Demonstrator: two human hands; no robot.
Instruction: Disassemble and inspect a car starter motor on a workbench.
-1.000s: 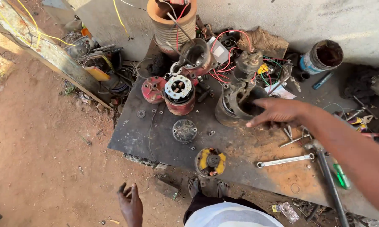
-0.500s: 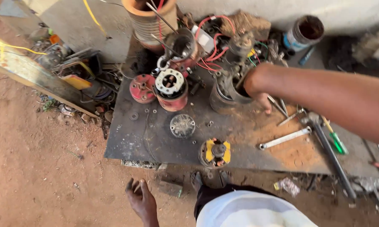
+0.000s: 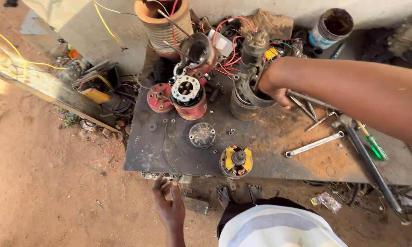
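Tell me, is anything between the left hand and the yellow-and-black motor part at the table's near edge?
Nothing visible. The left hand hangs open below the table's near edge, and the yellow-and-black motor part sits just up and right of it, with only the table edge between them.

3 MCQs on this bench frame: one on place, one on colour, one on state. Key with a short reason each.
1. Where does the spanner lie?
A. on the rusty right part of the metal plate
B. on the dirt ground
C. inside the paint can

2. What colour is the screwdriver handle?
A. red
B. green
C. blue

3. What is the left hand doing?
A. gripping the spanner
B. holding a wire
C. hanging open and empty

Key:
1 A, it lies flat on the orange patch.
2 B, the handle shows green.
3 C, fingers spread below the plate edge, while the right hand rests on the grey motor housing.
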